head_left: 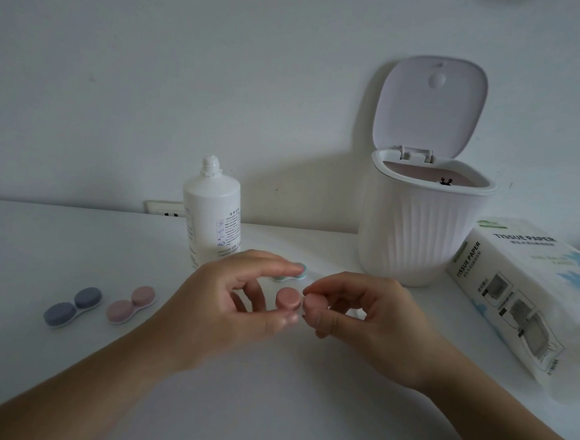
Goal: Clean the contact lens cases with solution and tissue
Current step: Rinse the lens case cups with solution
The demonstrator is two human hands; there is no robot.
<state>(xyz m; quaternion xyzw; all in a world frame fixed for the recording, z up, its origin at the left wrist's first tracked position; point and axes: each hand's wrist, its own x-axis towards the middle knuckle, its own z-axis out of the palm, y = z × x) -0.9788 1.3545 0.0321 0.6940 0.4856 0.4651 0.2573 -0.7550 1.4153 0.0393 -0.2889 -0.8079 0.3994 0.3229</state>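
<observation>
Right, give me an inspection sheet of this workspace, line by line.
Surface: white table, against a wall.
Job's things: pink case held in both hands; blue case, second pink case and green case lying on the table; uncapped solution bottle; tissue pack.
Clutter: small bin, lid up.
Grippers: left hand and right hand pinch the pink case.
Cables: nothing seen.
Surroundings: wall socket.

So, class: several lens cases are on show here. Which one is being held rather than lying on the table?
The pink case between the hands: left hand and right hand pinch its caps. Blue, second pink and green cases lie untouched.
</observation>
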